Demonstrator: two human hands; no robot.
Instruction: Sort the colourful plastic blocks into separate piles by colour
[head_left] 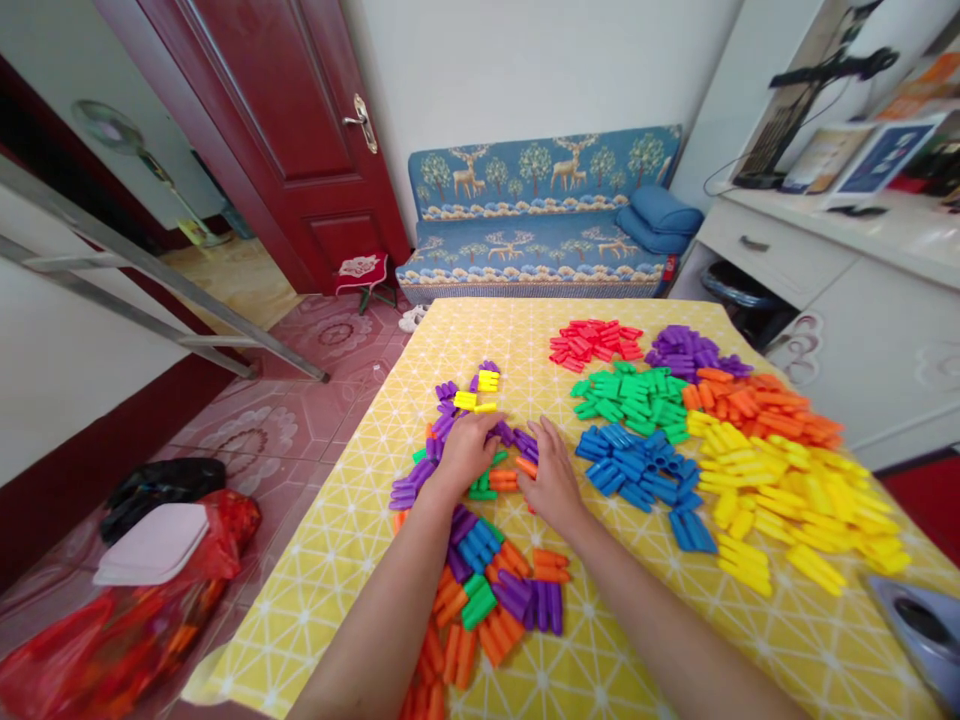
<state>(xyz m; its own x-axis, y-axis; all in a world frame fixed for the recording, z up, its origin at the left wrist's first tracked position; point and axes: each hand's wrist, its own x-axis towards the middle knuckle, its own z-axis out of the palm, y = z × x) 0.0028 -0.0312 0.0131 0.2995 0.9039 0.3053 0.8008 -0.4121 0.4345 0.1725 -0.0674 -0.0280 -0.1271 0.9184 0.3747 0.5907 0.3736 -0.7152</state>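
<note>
Small plastic tube-shaped building blocks in several colours form a winding, branching arrangement on the table. My left hand (471, 446) is over its upper part, fingers bent around a purple tube block (501, 432). To its right, my right hand (553, 474) has its thumb and fingers apart, beside an orange tube block (527, 466) and a purple one above it. Green blocks (482, 487) lie between the hands. Yellow blocks (488, 381) sit at the far end. Nearer me, blue blocks (478, 546) and orange blocks (500, 634) continue the arrangement, partly behind my left forearm.
Loose blocks lie sorted in red (595, 343), green (631, 398), purple (686, 352), orange (765, 408), blue (637, 465) and yellow (802, 490) piles. A grey object (919, 630) is at the table's right edge. Beyond stands a blue sofa (517, 245).
</note>
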